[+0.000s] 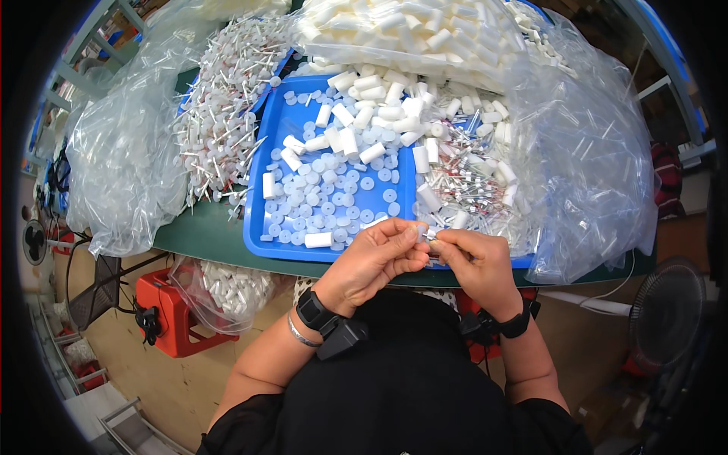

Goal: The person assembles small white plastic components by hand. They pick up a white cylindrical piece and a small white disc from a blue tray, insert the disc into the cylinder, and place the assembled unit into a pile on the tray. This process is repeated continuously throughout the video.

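Above the front edge of a blue tray (252, 220), my two hands meet. Between thumb and fingers, my left hand (371, 262) pinches a small translucent disc (422, 232). My right hand (479, 265) is closed on a thin pin-like piece (431, 236) whose tip meets the disc; its far end is hidden by the fingers. Similar pale discs with centre holes (327, 208) lie loose in the tray, among white foam-like cylinders (347, 142). Right of them is a heap of thin metal-and-red pins (462, 171).
A heap of pins with discs on them (220, 106) rises at the left. Clear plastic bags (125, 167) flank both sides, and a bag of white cylinders (409, 34) lies at the back. Below the green table edge (205, 235) stand a red stool (163, 311) and a fan (667, 311).
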`<action>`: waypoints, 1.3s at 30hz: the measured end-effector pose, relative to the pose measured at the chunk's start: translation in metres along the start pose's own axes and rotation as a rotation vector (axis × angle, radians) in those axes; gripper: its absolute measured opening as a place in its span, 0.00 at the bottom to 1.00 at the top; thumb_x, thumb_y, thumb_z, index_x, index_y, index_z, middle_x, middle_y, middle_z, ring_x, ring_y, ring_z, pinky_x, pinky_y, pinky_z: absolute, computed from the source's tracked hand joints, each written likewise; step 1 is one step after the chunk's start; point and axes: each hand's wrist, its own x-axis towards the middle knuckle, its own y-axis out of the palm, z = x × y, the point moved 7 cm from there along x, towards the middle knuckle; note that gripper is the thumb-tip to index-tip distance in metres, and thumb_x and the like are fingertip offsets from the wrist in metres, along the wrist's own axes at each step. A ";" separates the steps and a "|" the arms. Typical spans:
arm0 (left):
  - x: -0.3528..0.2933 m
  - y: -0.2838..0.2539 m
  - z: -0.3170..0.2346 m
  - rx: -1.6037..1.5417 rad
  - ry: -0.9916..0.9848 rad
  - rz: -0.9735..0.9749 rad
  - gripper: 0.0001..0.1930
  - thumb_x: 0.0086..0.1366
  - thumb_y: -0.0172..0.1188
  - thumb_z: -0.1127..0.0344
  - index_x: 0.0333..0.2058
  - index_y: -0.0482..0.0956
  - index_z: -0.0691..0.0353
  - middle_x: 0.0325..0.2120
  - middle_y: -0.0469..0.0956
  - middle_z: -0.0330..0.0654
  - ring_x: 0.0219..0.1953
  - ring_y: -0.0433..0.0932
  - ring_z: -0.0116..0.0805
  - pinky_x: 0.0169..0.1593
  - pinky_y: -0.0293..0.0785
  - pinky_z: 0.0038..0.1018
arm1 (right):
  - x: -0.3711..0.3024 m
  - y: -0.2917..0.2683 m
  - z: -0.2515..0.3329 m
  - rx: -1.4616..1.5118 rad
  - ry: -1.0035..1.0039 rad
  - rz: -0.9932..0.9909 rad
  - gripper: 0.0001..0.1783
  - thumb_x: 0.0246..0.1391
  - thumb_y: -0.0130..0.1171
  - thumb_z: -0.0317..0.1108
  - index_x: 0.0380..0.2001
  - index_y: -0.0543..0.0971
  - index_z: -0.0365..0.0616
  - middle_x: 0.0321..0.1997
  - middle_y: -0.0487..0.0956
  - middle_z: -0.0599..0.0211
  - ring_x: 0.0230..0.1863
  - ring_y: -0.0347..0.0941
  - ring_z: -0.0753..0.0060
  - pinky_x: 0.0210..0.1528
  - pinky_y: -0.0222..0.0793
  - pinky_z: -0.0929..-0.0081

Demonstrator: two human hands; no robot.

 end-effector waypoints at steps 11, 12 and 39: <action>0.003 0.000 0.004 0.053 -0.006 -0.038 0.12 0.67 0.56 0.66 0.43 0.74 0.68 0.29 0.78 0.39 0.29 0.79 0.25 0.34 0.79 0.17 | -0.010 0.012 -0.004 -0.002 -0.061 -0.055 0.08 0.53 0.60 0.26 0.36 0.79 0.36 0.27 0.80 0.56 0.24 0.78 0.65 0.26 0.70 0.75; 0.003 0.000 0.003 0.043 0.010 -0.016 0.12 0.66 0.57 0.66 0.43 0.74 0.68 0.29 0.78 0.38 0.29 0.78 0.24 0.34 0.78 0.16 | -0.011 0.014 -0.011 0.122 0.013 -0.054 0.07 0.53 0.59 0.26 0.36 0.79 0.36 0.27 0.80 0.56 0.25 0.79 0.65 0.26 0.71 0.75; 0.005 -0.009 -0.001 -0.107 0.068 -0.098 0.10 0.67 0.55 0.63 0.41 0.74 0.63 0.37 0.78 0.43 0.41 0.79 0.32 0.46 0.78 0.24 | -0.015 -0.054 -0.036 -0.826 -0.266 0.154 0.05 0.41 0.62 0.28 0.19 0.75 0.43 0.23 0.71 0.65 0.27 0.69 0.61 0.32 0.62 0.66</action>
